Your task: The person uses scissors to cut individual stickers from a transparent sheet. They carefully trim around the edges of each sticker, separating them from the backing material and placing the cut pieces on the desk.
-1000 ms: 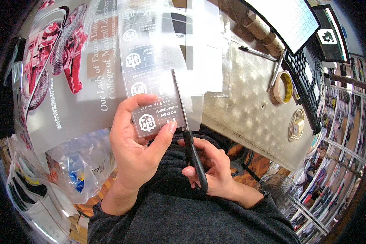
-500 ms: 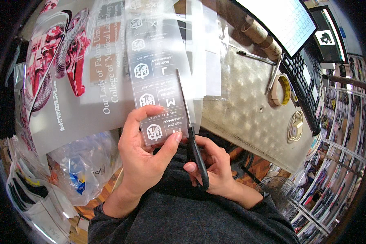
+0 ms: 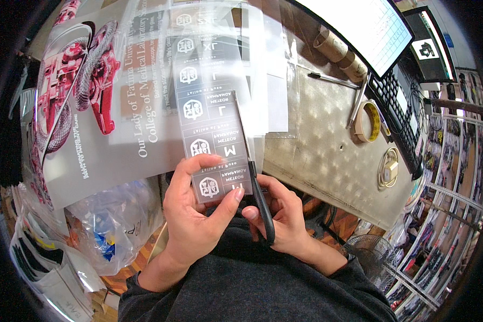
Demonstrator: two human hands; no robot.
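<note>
Head view: my left hand [image 3: 196, 214] is pinched on the label strip [image 3: 209, 112], now pulled lower toward my chest vs. a sec ago. Right hand [image 3: 284, 220] clamped on scissors [image 3: 255, 172], blades running further along strip's right edge, so cut's progressing.

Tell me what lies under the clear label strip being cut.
Under the label strip: a printed poster and the metal table. Near its lower end, the left hand hides what lies beneath; the scissors cut its right edge.
</note>
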